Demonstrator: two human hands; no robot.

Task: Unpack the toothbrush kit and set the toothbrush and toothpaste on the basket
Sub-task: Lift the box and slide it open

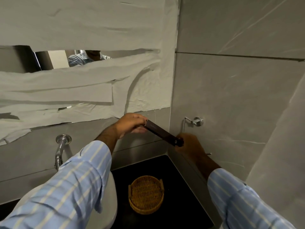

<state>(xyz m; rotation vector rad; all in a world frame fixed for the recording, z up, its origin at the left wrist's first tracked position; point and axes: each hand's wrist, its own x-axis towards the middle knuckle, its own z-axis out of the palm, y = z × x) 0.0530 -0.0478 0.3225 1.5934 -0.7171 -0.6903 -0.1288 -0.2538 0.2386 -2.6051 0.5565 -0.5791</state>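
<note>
I hold a long, slim dark brown toothbrush kit box (160,132) up in the air in front of the wall corner, slanting down to the right. My left hand (130,123) grips its upper left end. My right hand (189,143) grips its lower right end. The box looks closed; the toothbrush and toothpaste are not visible. Far below, a round woven wicker basket (146,195) with two small handles sits on the black countertop (178,179), and nothing lies in it.
A white basin (110,195) is at the left of the counter, partly behind my left sleeve. A chrome wall tap (60,151) hangs above it. A chrome holder (193,121) sticks out of the right wall. Paper strips cover the mirror (82,80).
</note>
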